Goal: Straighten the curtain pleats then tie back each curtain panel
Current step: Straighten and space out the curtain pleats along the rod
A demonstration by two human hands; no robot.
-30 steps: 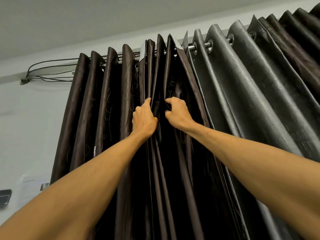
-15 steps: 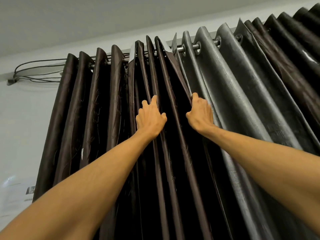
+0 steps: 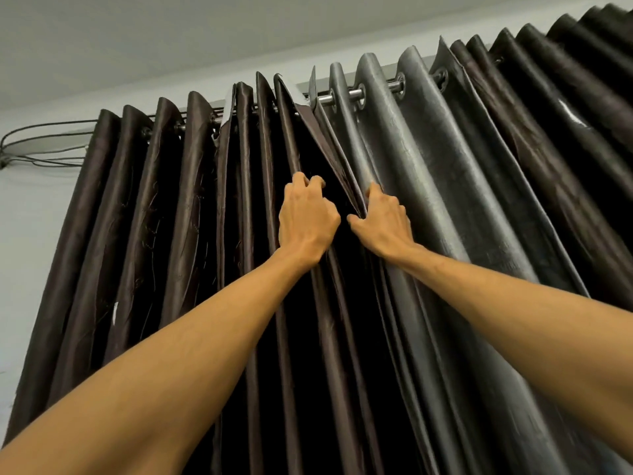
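While both arms reach up, hands (image 3: 306, 222) (image 3: 385, 222) pinch adjacent curtain pleats (image 3: 346, 186).

- A dark open gap (image 3: 342, 241) lies between the left hand (image 3: 306, 224) and right hand (image 3: 385, 224).
- Tightly packed brown pleats (image 3: 260, 159) block the left side.
- Grey folds (image 3: 421, 173) crowd the right.
- The rod (image 3: 356, 93) and ceiling (image 3: 171, 36) close off above.
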